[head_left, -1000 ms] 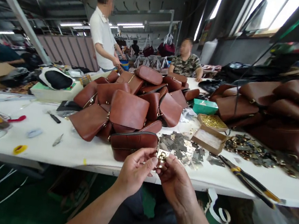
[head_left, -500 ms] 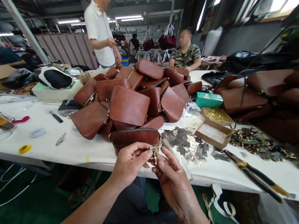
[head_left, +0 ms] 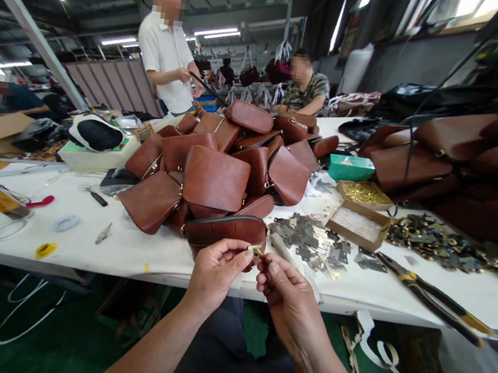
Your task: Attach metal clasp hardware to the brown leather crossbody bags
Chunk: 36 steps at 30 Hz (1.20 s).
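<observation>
A small gold-coloured metal bag clasp point(head_left: 255, 250) is pinched between the thumb and fingers of my left hand point(head_left: 218, 272), just above the table's front edge. My right hand point(head_left: 284, 284) closes thumb and forefinger on the clasp's right side; its exact shape is partly covered by the fingertips. Right behind the hands lies a brown leather handbag point(head_left: 224, 227) with a dark zip edge. It is the nearest of a heap of similar bags point(head_left: 216, 176). Flat grey metal plates point(head_left: 311, 238) lie loose to the right of my fingers.
Black-and-yellow pliers point(head_left: 432, 295) lie at the right front. Behind them are a heap of metal fittings point(head_left: 444, 245), a cardboard tray point(head_left: 358, 225) and a box of gold pieces point(head_left: 366, 192). More bags point(head_left: 459, 142) rise at right. Two people are across the table.
My right hand's fingers have closed onto the clasp's right side, and the clasp has tilted flatter. The left hand keeps its pinch. The view has shifted slightly.
</observation>
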{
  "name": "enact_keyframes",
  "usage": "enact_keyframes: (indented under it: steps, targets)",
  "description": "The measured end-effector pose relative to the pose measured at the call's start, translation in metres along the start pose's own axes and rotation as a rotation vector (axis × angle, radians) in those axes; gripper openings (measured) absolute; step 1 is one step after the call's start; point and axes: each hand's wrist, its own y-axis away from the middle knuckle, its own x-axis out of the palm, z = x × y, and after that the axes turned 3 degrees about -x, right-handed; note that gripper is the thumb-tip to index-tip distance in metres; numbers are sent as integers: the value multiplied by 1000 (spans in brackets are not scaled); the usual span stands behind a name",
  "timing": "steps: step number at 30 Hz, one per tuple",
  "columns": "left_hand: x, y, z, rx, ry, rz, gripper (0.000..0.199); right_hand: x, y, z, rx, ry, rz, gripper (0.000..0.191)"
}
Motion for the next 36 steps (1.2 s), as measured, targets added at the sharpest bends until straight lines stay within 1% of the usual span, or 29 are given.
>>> enact_keyframes:
  steps: [3, 5, 11, 12, 14, 16, 18, 20, 22, 23, 26, 28, 30, 33, 36]
  targets:
    - [1, 0, 1, -23, -16, 1, 36, 1, -2, 5, 94, -67, 12, 35]
    - [2, 0, 2, -35, -13, 9, 36, 1, -2, 8, 132, -88, 5, 34]
    - [3, 0, 4, -76, 58, 27, 35, 0, -1, 8, 162, -97, -9, 29]
    - [3, 0, 4, -84, 70, 23, 35, -1, 0, 8, 150, -76, -2, 29]
    - [1, -1, 6, -91, 90, 20, 36, -5, 3, 7, 74, 15, 17, 29]
    - [-1, -1, 8, -86, 107, 32, 33, -9, 6, 6, -35, 179, 46, 29]
    - [-4, -1, 11, -73, 112, 50, 29, -13, 9, 6, -137, 369, 75, 25]
    - [-6, -1, 13, -51, 95, 65, 24, -15, 11, 6, -226, 511, 90, 20]
    - [-7, -1, 14, 8, 38, 78, 19, -13, 11, 7, -336, 595, 72, 17]
    - [-8, 0, 14, 60, -4, 87, 17, -11, 11, 8, -400, 636, 56, 15]
    - [-10, 5, 12, 265, -146, 104, 9, -4, 12, 10, -594, 769, 22, 7]
    - [-13, 10, 10, 376, -231, 111, 7, 0, 13, 12, -680, 819, 29, 3]
    - [-15, 14, 9, 468, -313, 116, 8, 4, 15, 12, -722, 833, 43, 3]
    - [-19, 17, 6, 596, -401, 116, 17, 9, 16, 10, -748, 835, 50, 5]
    - [-21, 19, 3, 644, -421, 97, 20, 11, 14, 6, -750, 809, 54, 6]
